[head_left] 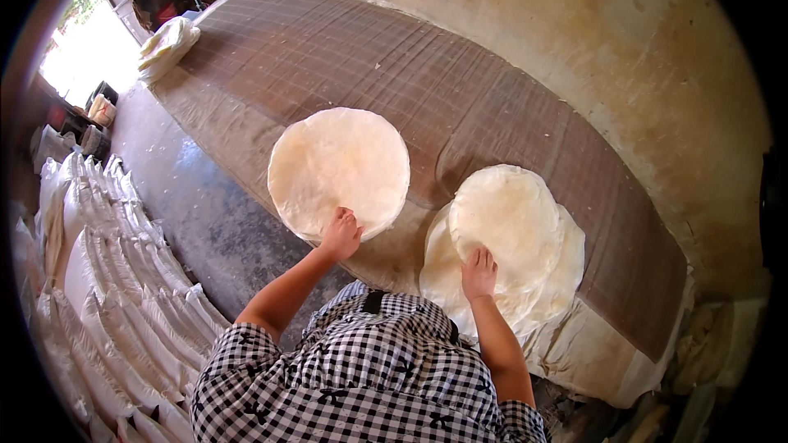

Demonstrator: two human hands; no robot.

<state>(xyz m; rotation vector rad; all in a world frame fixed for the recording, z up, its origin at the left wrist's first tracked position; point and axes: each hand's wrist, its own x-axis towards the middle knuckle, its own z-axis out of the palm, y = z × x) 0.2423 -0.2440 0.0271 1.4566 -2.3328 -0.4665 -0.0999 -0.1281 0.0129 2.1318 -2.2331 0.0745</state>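
Observation:
A broad, pale cream round sheet [341, 168], like thin flatbread, lies at the near edge of the table, apparently on a stack. My left hand [341, 234] is at its near rim with the fingers curled closed on the edge; the thumb is hard to see. To the right, a smaller cream round [509, 217] sits on top of wider, uneven-edged sheets [568, 267]. My right hand [479, 273] rests on the smaller round's near left edge, its fingers stretched out over the surface. What lies under both palms is hidden.
A brown mesh-like cover [369, 57] spreads over the long table beside the wall [657, 57]. At the far left corner sits a plastic-wrapped bundle [168, 45]. Many white sacks [115, 295] are stacked on the left, with buckets [100, 111] beyond them near the bright doorway.

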